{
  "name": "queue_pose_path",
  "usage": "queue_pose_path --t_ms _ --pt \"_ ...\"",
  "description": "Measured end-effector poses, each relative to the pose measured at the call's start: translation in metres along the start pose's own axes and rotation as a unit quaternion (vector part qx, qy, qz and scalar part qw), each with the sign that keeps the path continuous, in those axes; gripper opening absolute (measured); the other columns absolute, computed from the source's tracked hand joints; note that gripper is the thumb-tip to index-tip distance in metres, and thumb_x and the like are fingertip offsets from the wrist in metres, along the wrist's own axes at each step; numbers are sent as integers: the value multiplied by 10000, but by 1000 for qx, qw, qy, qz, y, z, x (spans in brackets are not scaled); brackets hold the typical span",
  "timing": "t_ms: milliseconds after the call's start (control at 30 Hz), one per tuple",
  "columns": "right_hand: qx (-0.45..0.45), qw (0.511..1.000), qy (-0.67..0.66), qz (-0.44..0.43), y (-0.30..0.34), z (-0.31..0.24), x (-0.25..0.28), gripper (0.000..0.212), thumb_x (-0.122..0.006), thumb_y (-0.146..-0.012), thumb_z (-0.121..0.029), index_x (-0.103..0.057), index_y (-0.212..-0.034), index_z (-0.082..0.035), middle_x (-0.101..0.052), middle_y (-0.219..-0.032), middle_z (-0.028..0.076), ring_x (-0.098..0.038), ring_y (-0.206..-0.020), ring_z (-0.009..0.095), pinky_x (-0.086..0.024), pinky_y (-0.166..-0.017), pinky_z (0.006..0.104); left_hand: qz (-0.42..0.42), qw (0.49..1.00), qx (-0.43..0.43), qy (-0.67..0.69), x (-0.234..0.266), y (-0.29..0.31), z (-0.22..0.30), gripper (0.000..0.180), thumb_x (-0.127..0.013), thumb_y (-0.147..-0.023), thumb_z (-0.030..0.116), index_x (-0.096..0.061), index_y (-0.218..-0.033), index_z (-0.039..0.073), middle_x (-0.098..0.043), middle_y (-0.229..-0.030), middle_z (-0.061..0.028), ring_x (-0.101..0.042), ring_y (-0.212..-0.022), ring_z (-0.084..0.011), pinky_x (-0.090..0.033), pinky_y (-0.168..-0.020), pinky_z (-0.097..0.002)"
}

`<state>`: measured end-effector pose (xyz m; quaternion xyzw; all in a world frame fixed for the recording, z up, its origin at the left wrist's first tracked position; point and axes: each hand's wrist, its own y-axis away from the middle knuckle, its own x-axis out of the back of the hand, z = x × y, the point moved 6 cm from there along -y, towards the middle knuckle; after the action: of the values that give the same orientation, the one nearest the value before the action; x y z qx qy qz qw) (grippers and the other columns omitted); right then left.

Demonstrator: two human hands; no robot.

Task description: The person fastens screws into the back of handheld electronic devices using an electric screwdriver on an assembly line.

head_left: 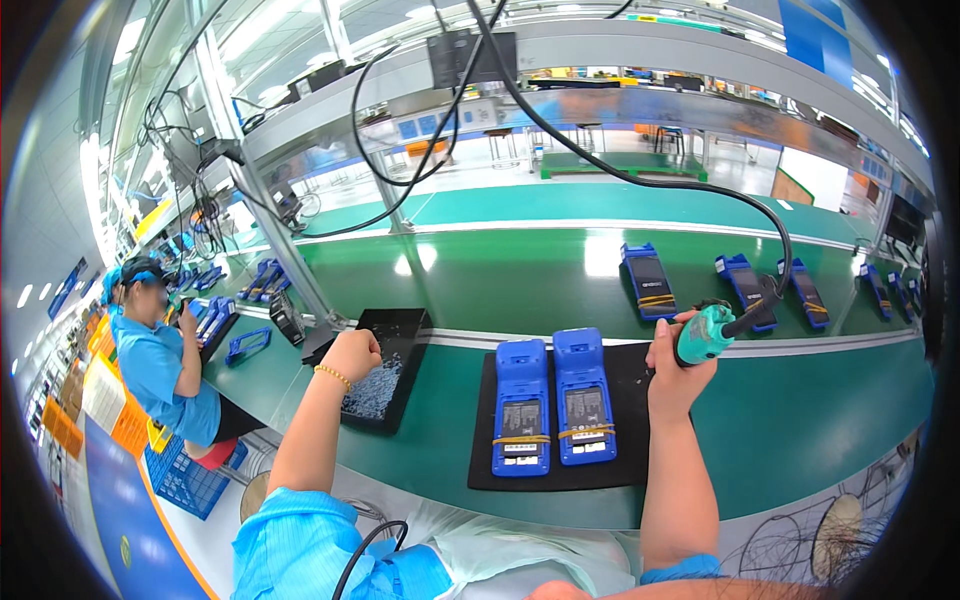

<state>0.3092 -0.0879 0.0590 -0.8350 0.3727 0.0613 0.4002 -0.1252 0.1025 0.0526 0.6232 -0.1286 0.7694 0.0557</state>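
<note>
My left hand (355,356) is closed over the black tray (412,345), its fingers curled together; what they hold, if anything, is hidden. A heap of small bluish-grey screws (374,392) lies in that tray. In my right hand (670,368) is a teal electric screwdriver (704,336), with a black cable running up from it. Between my arms, two blue handheld terminals (521,385) (585,375) lie face down, side by side, on a black mat (486,440). Each has a yellow rubber band around it and a label and battery showing in its back.
More blue handheld devices (649,282) lie along the green conveyor belt (480,265) beyond a metal rail. A metal post (260,180) rises at the left. At the far left a co-worker (160,350) in blue stands by other devices. A black cable (620,172) loops overhead.
</note>
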Motion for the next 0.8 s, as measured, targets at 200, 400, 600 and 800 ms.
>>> queue_pose_path --t_ms 200,400,600,800 --pt "-11 1000 -16 -9 6 -2 -9 224 -662 -854 7 -499 -1007 -11 -523 -652 -1 -470 -497 48 -376 -466 199 27 999 -19 -20 -7 1 -28 151 -676 -799 161 -726 -885 47 -695 -765 -135 -674 -754 -280 -523 -697 -382" --pt "-103 976 -187 -40 16 -20 -29 215 -586 -872 -9 -476 -1057 -5 -447 -603 30 -418 -445 107 -380 -419 282 125 969 -207 50 17 59 71 149 -603 -845 108 -689 -946 41 -642 -853 -147 -622 -851 -333 -500 -743 -423" --pt "-180 925 -268 -201 46 -41 -68 308 -592 -845 8 -444 -1116 17 -484 -628 61 -450 -451 120 -404 -422 292 -19 749 -643 158 -44 188 197 294 -590 -824 159 -628 -1081 23 -632 -1006 -97 -614 -985 -232 -499 -837 -348" --pt "-200 921 -144 -303 65 -44 -80 404 -684 -823 -68 -440 -1130 29 -501 -589 74 -480 -443 130 -409 -408 279 48 721 -683 109 -89 217 247 418 -525 -846 175 -573 -1223 1 -551 -1283 -150 -485 -1256 -296 -412 -1034 -397"
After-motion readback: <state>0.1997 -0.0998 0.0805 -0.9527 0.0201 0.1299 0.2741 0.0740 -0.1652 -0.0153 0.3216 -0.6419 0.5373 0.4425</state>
